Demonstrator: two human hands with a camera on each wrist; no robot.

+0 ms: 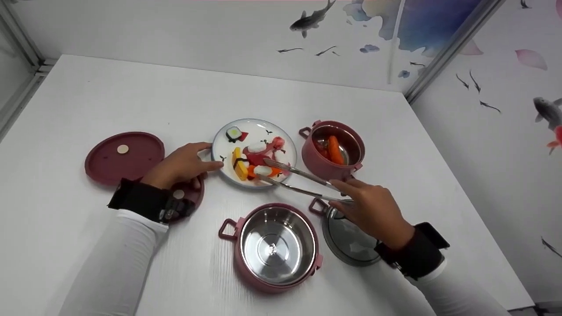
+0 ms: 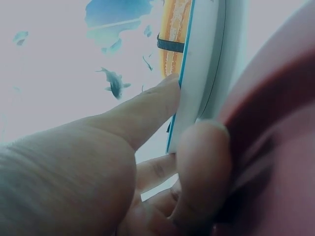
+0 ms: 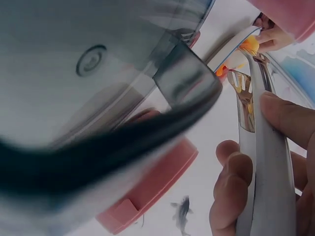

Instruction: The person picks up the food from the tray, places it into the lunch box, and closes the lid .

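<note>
A round white plate [image 1: 257, 125] with a blue rim carries several toy food pieces, among them a yellow sushi piece with a dark band [image 1: 239, 163] and a cucumber roll [image 1: 233, 133]. My left hand [image 1: 182, 164] holds the plate's left rim, thumb over the edge and other fingers by its side and underside. In my right hand [image 1: 371, 210] is a pair of metal tongs [image 1: 307, 174], gripped near the back end. The tong arms stand apart, their tips at the white and red pieces [image 1: 262, 170] on the plate.
A pink pot [image 1: 309, 156] with orange and red pieces inside stands right of the plate. Nearer me sit another pink pot [image 1: 246, 272] and a grey see-through lid [image 1: 351, 245], partly under my right hand. Two dark red lids [image 1: 103, 164] lie left, one beneath my left wrist.
</note>
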